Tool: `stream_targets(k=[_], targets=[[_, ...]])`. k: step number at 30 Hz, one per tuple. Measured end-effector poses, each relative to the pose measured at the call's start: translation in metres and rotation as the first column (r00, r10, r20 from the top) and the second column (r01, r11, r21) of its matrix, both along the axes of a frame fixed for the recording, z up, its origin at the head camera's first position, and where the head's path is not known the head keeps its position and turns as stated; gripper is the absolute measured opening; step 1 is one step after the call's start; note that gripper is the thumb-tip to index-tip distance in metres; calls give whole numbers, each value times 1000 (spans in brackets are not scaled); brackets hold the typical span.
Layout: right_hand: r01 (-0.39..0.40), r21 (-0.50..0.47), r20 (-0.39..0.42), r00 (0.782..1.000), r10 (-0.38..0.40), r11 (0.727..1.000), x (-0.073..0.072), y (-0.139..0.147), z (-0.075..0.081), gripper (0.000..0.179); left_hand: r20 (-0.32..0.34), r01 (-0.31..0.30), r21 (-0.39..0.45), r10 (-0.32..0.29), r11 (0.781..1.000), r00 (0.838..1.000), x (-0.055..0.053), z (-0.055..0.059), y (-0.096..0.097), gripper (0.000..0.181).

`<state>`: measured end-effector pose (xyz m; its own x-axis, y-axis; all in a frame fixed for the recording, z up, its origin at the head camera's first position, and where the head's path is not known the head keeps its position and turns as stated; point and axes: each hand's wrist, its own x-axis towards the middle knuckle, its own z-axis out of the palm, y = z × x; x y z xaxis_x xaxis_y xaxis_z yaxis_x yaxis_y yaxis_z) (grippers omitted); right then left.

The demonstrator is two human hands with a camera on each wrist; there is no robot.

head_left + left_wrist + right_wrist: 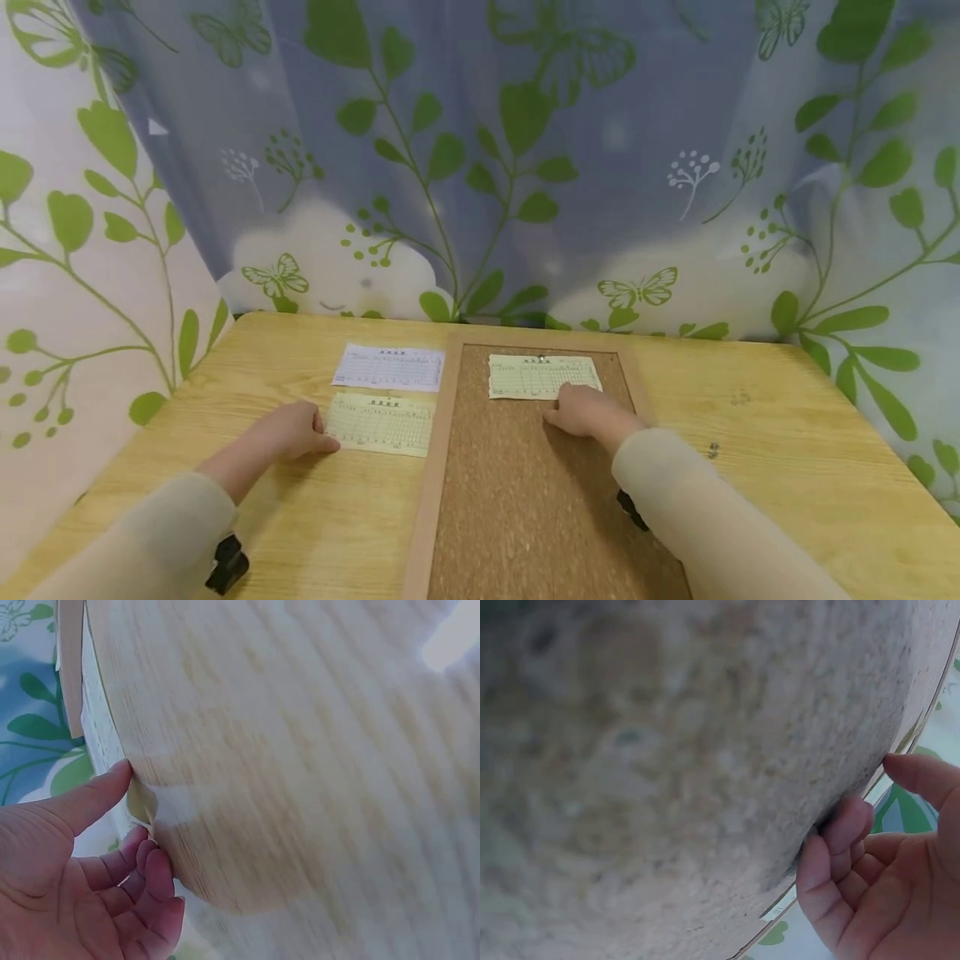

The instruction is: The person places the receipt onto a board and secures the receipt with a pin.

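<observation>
While the left hand is touching the left edge of the loose slip (lying on the table, left of the board), its thumb and fingers are standing apart. Right hand is resting at the board slip's near right edge, thumb and fingers also apart. Pin is sitting at that slip's far edge; white slip is lying just beyond the loose one.

A curtained-off work nook, room type unclear, with leaf-and-butterfly-print curtains hanging from nine through twelve to three o'clock round a wood-grain table bearing a framed corkboard at six o'clock
</observation>
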<state>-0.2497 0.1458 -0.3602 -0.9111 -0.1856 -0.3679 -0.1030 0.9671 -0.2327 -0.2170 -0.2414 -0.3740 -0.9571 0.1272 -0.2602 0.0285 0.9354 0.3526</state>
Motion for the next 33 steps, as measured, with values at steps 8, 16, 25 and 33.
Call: stream_targets(k=[8, 16, 25, 33], targets=[[-8, -55, -40, 999, 6, 998, 11, -10, -4, 64, -33, -31, 46, 32, 998, 999, 11, -4, -10, 32], [-161, -251, -116, 984, 136, 954, 27, -48, 3, 45, -63, 1, 83, 5, 997, 998, 11, -7, -8, 31], [-245, -399, -26, 966, 257, 883, 37, -74, 3, 41, -66, 3, 260, 15, 966, 998, 16, -11, -7, 32], [-261, -396, 15, 957, 290, 880, 41, -76, 0, 47, 69, -57, 540, 24, 840, 997, 20, -8, 4, 25]])
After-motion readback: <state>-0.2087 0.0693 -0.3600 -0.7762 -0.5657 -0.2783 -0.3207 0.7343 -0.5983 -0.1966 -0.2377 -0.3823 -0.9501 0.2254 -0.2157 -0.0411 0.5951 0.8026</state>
